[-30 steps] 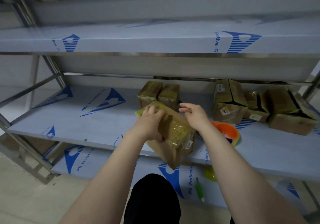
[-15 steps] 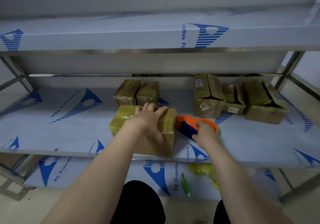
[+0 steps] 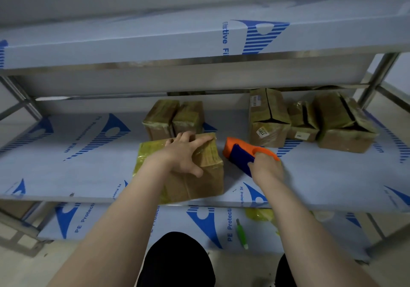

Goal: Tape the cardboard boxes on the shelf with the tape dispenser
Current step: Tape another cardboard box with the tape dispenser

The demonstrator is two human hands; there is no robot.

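A cardboard box wrapped in yellowish tape lies near the front edge of the middle shelf. My left hand rests on its top with fingers spread, the thumb down over the front face. Just to its right my right hand grips the orange and blue tape dispenser, its head lifted and pointing at the box's right side, a short gap away.
Two small taped boxes stand behind the held box. Three more boxes with split tops stand at the back right. On the lower shelf lie a green pen-like tool and crumpled yellow tape. The upper shelf overhangs.
The box went from tilted in both hands to flat on the shelf. My right hand left it, took the tape dispenser and has lifted its head toward the box.
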